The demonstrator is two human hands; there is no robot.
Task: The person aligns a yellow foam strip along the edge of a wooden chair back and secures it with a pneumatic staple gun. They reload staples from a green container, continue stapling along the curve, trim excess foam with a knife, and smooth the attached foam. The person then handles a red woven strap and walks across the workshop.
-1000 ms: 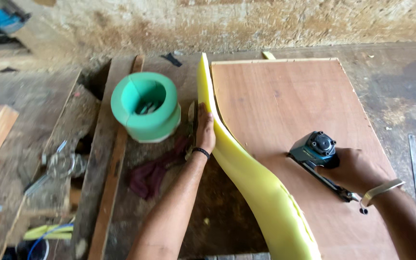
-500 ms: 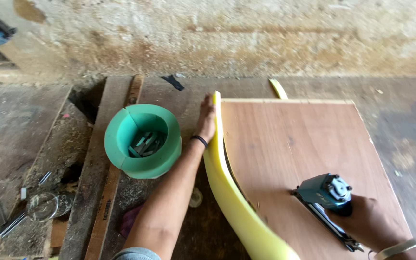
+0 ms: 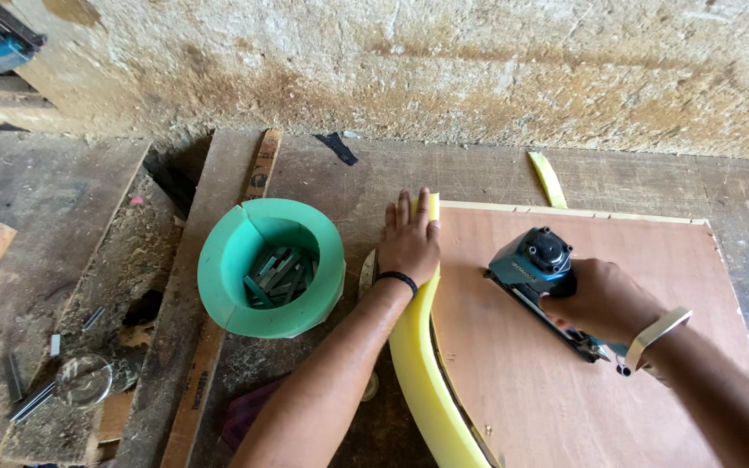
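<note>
Two bare hands on a brown plywood sheet (image 3: 582, 364), left hand (image 3: 409, 243) fingers spread flat on the curved yellow foam strip (image 3: 418, 364) along its edge, right hand (image 3: 604, 303) clenched around a teal staple gun (image 3: 539, 264), green foam ring (image 3: 270, 264) beside.

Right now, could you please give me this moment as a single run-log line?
left hand: flat on yellow foam strip at plywood board edge | right hand: gripping teal staple gun on board | green foam tub: beside left hand
</note>
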